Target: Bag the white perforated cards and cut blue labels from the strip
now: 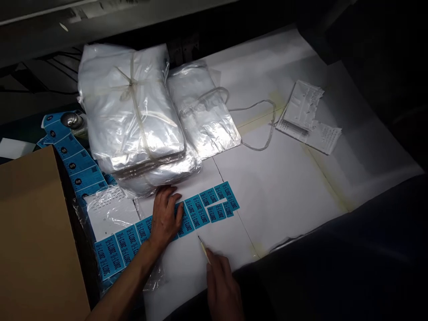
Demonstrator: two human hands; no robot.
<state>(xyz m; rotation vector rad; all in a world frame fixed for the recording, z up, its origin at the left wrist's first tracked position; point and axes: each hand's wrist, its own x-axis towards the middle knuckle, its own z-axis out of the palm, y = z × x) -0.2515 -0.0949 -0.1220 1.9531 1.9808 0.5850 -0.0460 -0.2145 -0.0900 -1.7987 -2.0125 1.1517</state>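
Note:
A long strip of blue labels (195, 211) with dark handwritten-looking marks lies slanted on the white paper. My left hand (166, 216) rests on the strip near its middle, fingers bent and apart, covering a few labels. At the strip's right end a gap of white shows between the labels. Below the strip, my right hand (222, 283) is closed around a slim, pale pen (203, 250). Its dark tip points up and left, just short of the labels' lower edge. Part of the right hand's grip is hidden from view.
A tied stack of clear plastic bags (140, 107) stands behind the strip, with a flatter bag bundle (207, 111) beside it. A looped cord (267, 142) and torn white papers (304, 118) lie to the right. A cardboard box (36, 240) and more blue labels (72, 160) are at left.

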